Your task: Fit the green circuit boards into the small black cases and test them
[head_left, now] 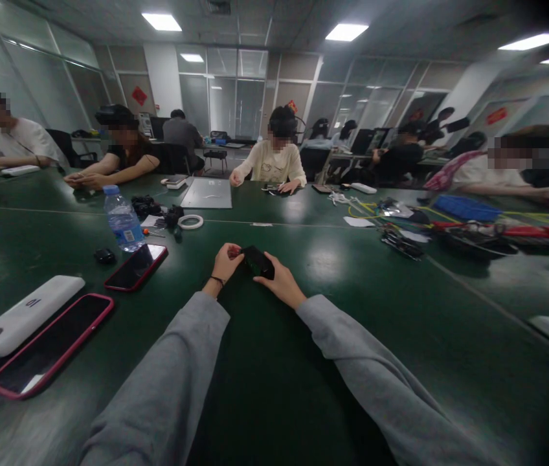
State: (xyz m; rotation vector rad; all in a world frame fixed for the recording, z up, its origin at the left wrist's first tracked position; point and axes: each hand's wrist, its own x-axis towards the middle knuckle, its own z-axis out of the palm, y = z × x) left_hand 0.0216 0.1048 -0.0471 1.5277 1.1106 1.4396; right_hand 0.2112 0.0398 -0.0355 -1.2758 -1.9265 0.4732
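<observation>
A clear water bottle (pixel 122 219) with a blue cap and blue label stands upright on the green table (pixel 449 323), left of centre; how full it is cannot be told. Out ahead at the middle of the table, both hands hold one small black box (pixel 257 262): the left hand (pixel 226 261) has its fingers curled onto the box's left end, the right hand (pixel 279 280) grips the right end from the side, and the box sits low over the table, between them; whether it touches the surface cannot be told. Both forearms wear grey sleeves, and a dark band rings the left wrist. A red-cased phone (pixel 136 266) lies just right of the bottle's base, a second red-cased phone (pixel 52 344) lies nearer the left edge, and a white power bank (pixel 22 315) lies just beside it. A white ring (pixel 190 222) and a grey tray (pixel 207 193) lie farther out. To the right are tangled cables (pixel 403 243) and a blue pad (pixel 466 208). Other people sit round the table with their own hands on it. Behind them are glass partitions and bright ceiling panels.
</observation>
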